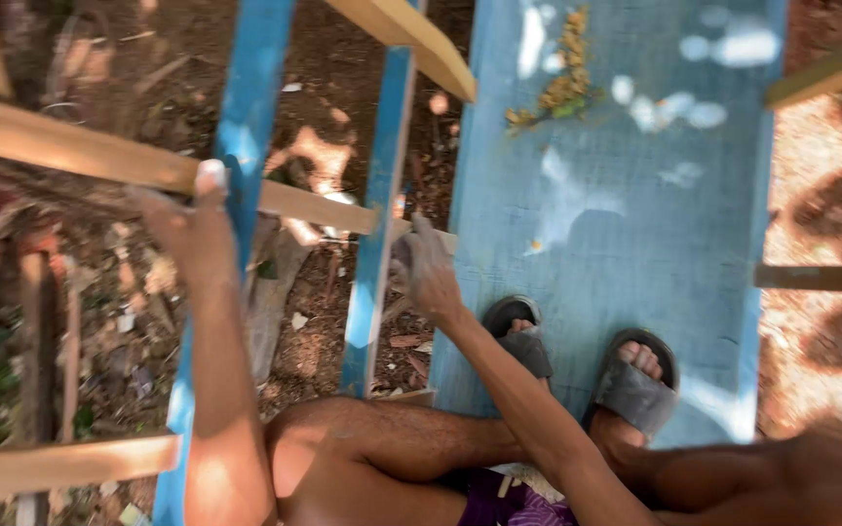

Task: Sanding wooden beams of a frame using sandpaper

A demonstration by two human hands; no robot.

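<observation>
Blue-painted frame rails already carry bare wood slat. Left hand grips slat at rail, right hand half-curled at slat's far end, holding nothing clear. Slat apparently unfixed yet.

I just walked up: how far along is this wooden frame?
Done: bare cross slats already sit across the blue rails. In hand: the left hand grips one slat, and the right hand is at its end. Left: those slats remain unpainted; fastenings can't be seen.

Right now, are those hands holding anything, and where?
The left hand holds the bare wooden slat near its middle. The right hand touches that slat's end; whether it holds it cannot be told.
</observation>
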